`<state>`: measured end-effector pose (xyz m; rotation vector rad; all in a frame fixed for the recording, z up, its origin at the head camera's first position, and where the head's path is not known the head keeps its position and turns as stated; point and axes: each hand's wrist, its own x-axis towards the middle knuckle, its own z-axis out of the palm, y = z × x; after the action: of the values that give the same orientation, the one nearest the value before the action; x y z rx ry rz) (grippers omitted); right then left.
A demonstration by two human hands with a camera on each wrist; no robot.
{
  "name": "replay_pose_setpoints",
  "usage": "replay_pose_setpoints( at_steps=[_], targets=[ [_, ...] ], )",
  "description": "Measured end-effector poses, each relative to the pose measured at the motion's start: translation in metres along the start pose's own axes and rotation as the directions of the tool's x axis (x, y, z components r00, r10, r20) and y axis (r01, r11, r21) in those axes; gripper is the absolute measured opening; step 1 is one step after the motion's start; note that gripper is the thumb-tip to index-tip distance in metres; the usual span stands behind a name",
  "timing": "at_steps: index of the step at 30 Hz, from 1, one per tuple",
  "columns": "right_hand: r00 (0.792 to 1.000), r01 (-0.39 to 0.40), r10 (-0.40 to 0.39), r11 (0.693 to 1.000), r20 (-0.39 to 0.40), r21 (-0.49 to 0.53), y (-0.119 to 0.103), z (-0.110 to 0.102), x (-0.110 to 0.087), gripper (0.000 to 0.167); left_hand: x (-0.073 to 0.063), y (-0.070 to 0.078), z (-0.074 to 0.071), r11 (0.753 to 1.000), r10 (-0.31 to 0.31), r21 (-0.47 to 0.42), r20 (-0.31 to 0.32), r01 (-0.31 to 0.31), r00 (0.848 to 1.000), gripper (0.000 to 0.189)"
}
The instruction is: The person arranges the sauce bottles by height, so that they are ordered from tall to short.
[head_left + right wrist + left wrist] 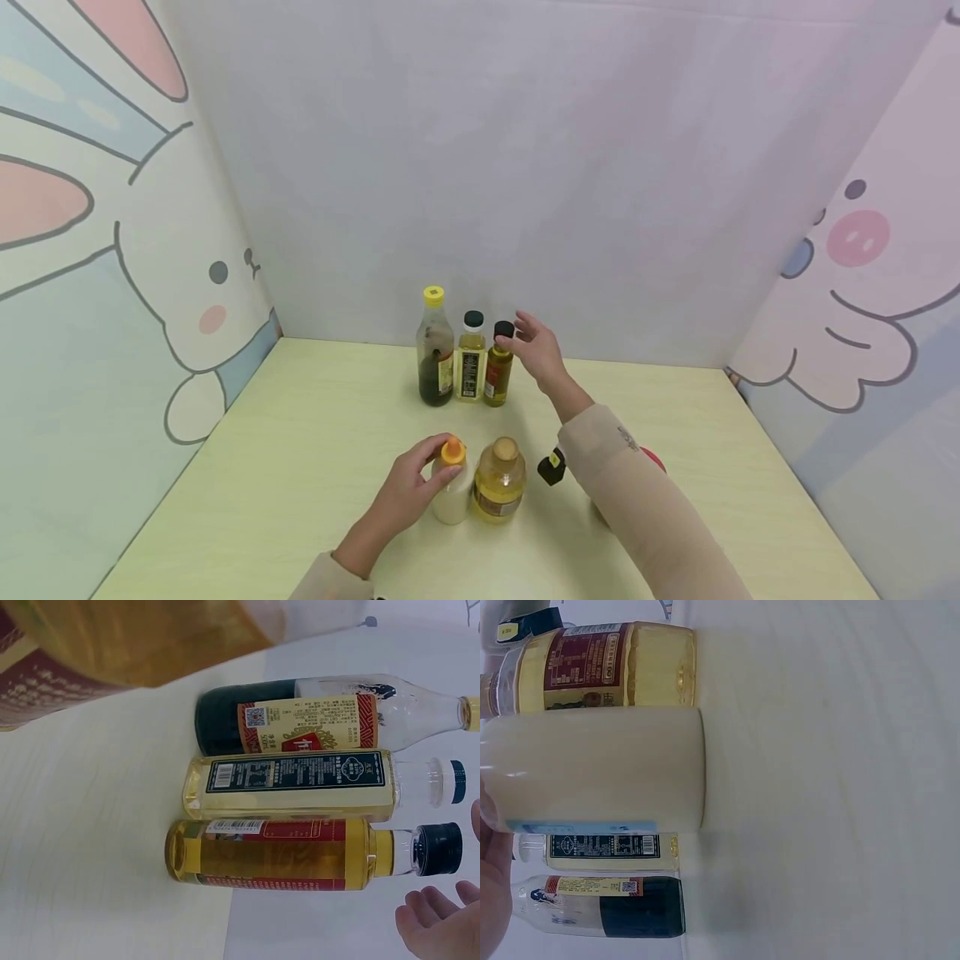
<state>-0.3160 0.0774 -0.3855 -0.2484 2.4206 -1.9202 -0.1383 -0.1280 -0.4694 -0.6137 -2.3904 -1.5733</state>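
My left hand (408, 483) grips the upper part of a cream-coloured squeeze bottle (452, 500) with an orange nozzle cap, thumb in front and fingers behind. In the left wrist view the squeeze bottle (604, 771) stands on the table. Right beside it is a round bottle of yellow oil (501, 483). Farther back, my right hand (538, 350) reaches beside the black cap of a slim amber oil bottle (497, 379). The right wrist view shows the fingers (427, 911) spread apart around that black cap (440, 849), with a gap to it.
At the back stand a square oil bottle (470, 371) with a dark green cap and a tall yellow-capped bottle (436, 358) of dark liquid. A black-necked container (552, 468) and a red-rimmed thing (654, 458) are partly hidden by the right sleeve. A white wall (480, 167) closes off the table.
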Motion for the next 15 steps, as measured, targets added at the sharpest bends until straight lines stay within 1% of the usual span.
replay_pose_setpoints(
  at_steps=[4,9,15],
  targets=[
    [1.000,0.002,-0.002,1.000,-0.008,-0.012,-0.001,-0.002,-0.002,0.070,0.000,0.000,0.000,1.000,-0.002,-0.009,0.000,0.002,1.000,0.035],
    [1.000,0.010,-0.010,1.000,-0.008,-0.021,-0.003,-0.005,-0.005,0.068,0.001,-0.001,0.001,1.000,-0.003,0.009,0.000,0.003,1.000,0.036],
    [1.000,0.003,-0.003,1.000,-0.007,-0.011,-0.006,-0.009,-0.012,0.063,0.000,-0.001,0.002,1.000,-0.003,0.006,-0.006,0.003,1.000,0.036]
  ],
)
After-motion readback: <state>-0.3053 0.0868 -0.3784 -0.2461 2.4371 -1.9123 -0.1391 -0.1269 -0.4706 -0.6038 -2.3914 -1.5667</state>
